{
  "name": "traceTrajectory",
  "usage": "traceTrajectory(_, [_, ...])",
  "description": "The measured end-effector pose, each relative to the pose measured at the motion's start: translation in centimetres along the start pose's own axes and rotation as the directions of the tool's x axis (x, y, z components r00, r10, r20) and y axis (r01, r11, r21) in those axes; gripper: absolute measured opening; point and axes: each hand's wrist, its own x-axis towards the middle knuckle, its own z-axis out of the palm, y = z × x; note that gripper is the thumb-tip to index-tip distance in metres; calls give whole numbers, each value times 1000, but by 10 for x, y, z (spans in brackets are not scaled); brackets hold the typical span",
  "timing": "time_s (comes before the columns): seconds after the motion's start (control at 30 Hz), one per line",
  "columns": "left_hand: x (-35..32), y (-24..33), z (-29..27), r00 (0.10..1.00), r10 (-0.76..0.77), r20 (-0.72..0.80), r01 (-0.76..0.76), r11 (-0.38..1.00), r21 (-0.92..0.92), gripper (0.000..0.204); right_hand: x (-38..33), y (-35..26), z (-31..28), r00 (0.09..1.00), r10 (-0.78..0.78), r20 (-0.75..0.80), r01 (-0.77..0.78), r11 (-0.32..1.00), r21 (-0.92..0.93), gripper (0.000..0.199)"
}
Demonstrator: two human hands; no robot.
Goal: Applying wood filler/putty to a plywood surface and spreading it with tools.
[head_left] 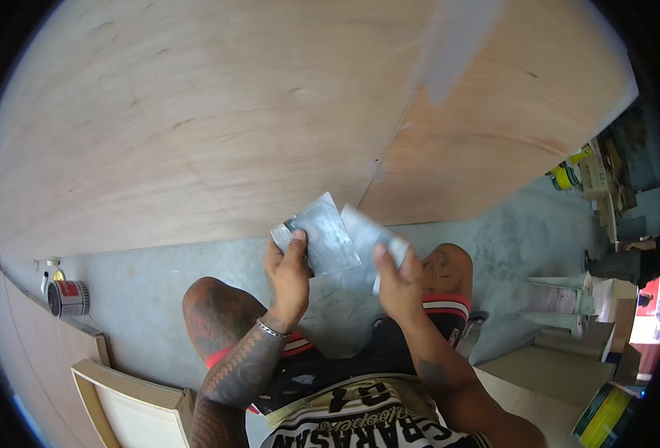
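My left hand (290,278) grips a flat, silvery-grey rectangular putty spreader (324,235) by its left edge, thumb on top. In my right hand (401,287) is a second pale grey flat spreader (363,228), somewhat smeared by motion. The two blades are close together above the floor between my knees; whether they touch I cannot tell. Just beyond them rises a large plywood panel (233,134), with a seam running up it. A pale grey strip of filler (461,52) covers the seam's upper part.
On the left stands a metal can (69,299) beside small bottles. A wooden frame (132,388) leans nearby. To the right are a white step stool (558,299), cardboard boxes (554,373) and yellow-banded cans (565,177). Another person (625,261) is at the far right.
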Motion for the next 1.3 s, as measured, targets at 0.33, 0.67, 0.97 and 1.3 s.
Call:
traceTrajectory(0.33, [-15,-16,34,990,35,-137,-55,988,-142,32,-24,6,-53,954,298,-13,-260,852,455,20])
traceTrajectory(0.67, [-8,25,13,777,-278,565,-149,791,594,25,7,15,-51,954,273,-124,-227,928,296,19])
traceTrajectory(0.97, [2,3,-1,901,-232,366,-5,839,544,28,76,-18,-78,643,-735,214,588,296,-752,47])
traceTrajectory(1.3, [-5,15,1,941,-177,288,-4,846,533,30,64,47,-49,697,-626,351,563,174,-808,61])
